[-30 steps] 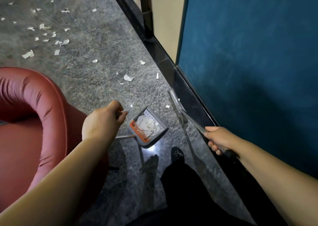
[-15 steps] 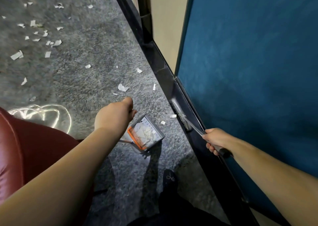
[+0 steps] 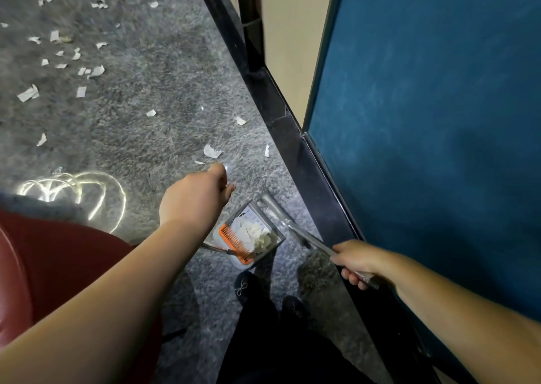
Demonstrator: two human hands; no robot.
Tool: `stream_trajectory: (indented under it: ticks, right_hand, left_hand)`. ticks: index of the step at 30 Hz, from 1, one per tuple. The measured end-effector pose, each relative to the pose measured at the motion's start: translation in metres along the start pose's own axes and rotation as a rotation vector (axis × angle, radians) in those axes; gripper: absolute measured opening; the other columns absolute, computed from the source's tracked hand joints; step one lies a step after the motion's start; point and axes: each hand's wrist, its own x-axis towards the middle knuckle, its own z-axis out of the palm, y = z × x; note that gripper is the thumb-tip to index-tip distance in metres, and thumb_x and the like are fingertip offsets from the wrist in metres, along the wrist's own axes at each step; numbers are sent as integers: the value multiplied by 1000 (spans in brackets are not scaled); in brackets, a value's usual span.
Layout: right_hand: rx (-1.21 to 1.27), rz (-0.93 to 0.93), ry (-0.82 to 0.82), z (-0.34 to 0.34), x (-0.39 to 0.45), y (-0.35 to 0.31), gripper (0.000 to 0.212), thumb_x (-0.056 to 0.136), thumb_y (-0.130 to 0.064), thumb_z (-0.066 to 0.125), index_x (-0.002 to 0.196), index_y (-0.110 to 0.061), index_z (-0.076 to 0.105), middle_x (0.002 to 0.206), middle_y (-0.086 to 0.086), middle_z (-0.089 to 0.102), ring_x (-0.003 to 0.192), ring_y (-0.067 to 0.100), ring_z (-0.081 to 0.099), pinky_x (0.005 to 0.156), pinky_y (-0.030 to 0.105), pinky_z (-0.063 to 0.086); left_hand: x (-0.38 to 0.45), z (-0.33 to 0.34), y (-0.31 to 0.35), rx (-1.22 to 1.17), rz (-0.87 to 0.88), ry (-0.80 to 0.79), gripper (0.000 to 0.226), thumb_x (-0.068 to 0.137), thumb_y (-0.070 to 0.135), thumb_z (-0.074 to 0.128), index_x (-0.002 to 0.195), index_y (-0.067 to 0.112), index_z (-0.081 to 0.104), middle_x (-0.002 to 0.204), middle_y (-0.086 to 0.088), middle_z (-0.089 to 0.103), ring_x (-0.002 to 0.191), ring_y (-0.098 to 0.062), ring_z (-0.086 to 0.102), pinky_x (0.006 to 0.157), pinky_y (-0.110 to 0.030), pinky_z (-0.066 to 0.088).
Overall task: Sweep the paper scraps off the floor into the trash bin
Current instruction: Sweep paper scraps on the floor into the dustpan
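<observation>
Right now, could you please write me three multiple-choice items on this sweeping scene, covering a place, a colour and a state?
1. Where do the collected scraps lie?
A. in the dustpan
B. on the red chair
C. on the black skirting

2. What colour is the comb strip on the dustpan?
A. blue
B. orange
C. green

3. What is the right hand doing?
A. hanging open
B. pressing the wall
C. gripping the broom handle

Answers: 1 A, scraps sit inside the pan; 2 B, the strip is orange; 3 C, fingers curl round the handle.

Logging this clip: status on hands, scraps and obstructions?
Left hand grips grey dustpan handle; right hand grips broom handle. White paper scraps in pan, more scattered on grey floor. Red armchair crowds the left.
</observation>
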Motion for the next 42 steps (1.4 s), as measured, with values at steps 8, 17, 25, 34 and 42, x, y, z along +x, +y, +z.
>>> stream_trajectory:
  ticks: [8, 17, 25, 34, 42]
  right_hand:
    - [150, 33, -57, 16, -11, -30, 22, 101, -23, 41, 116, -22, 56, 53, -1, 45, 34, 7, 38, 37, 15, 32]
    - [164, -79, 80, 8, -39, -91, 39, 101, -19, 43, 140, -19, 40, 58, 4, 43, 36, 8, 37, 35, 15, 30]
    - [235, -166, 212, -9, -17, -148, 54, 100, -20, 45, 150, -23, 26, 65, 6, 46, 42, 12, 40, 35, 18, 33]
    - [255, -182, 237, -86, 32, -220, 53, 100, -17, 43, 150, -18, 25, 61, 8, 47, 36, 11, 41, 36, 21, 35]
    - [133, -83, 180, -156, 83, -281, 38, 98, -11, 44, 136, -15, 43, 52, 9, 47, 33, 14, 40, 35, 18, 34]
  left_hand:
    - [8, -13, -29, -44, -19, -25, 25, 95, 49, 50, 92, 23, 49, 77, -4, 66, 68, -30, 60, 53, -32, 43]
    - [10, -30, -79, -137, -126, -8, 23, 96, 46, 52, 92, 24, 49, 85, -4, 70, 79, -33, 64, 62, -39, 52]
    - [49, -46, -116, -110, -143, 84, 23, 93, 48, 55, 93, 24, 53, 79, -4, 69, 73, -33, 63, 54, -31, 39]
    - [123, -56, -134, -79, -103, 84, 24, 91, 50, 58, 93, 26, 56, 77, 1, 70, 71, -30, 66, 51, -28, 34]
    - [237, -68, -95, 3, -104, -50, 26, 96, 48, 50, 101, 23, 50, 89, -4, 69, 82, -32, 64, 58, -31, 39]
